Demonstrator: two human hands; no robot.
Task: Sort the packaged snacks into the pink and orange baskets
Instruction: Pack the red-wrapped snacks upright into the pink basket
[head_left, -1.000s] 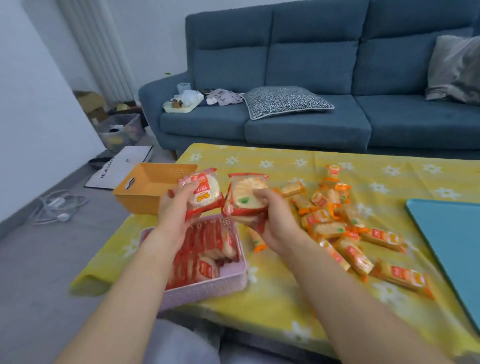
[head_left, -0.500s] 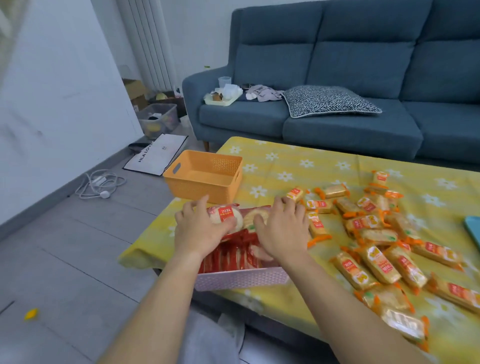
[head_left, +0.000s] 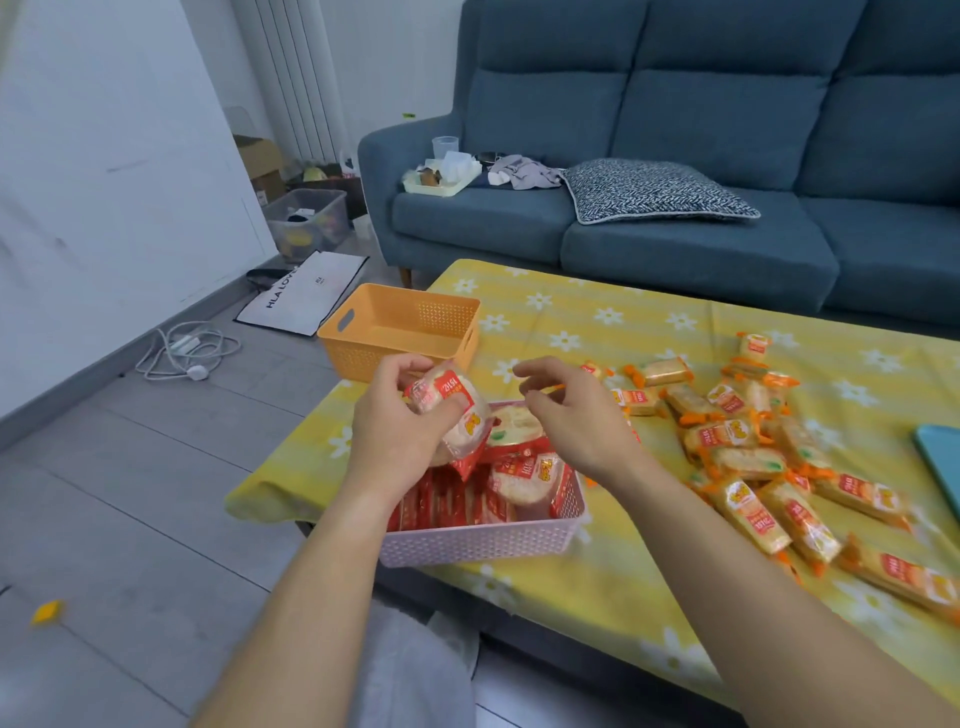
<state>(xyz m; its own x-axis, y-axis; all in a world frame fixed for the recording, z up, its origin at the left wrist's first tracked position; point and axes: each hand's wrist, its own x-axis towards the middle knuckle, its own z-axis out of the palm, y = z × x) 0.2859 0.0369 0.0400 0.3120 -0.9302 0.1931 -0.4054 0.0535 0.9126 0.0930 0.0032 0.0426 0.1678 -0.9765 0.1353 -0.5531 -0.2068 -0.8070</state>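
My left hand grips a round red-wrapped snack just above the far left of the pink basket. That basket stands at the table's near left corner and holds several red-wrapped snacks. My right hand hovers over the basket's far right side with its fingers loosely curled and holds nothing. The orange basket stands behind the pink one, and no snack shows inside it. A pile of orange-wrapped snacks lies on the yellow tablecloth to the right.
A teal tray pokes in at the right edge. The blue sofa with a patterned cushion stands behind the table. Left of the table, the floor carries a white cable and a paper bag.
Both hands carried red snacks down to the pink basket. The right hand has let its snack go into the basket and lifted away. The left hand still holds its snack.
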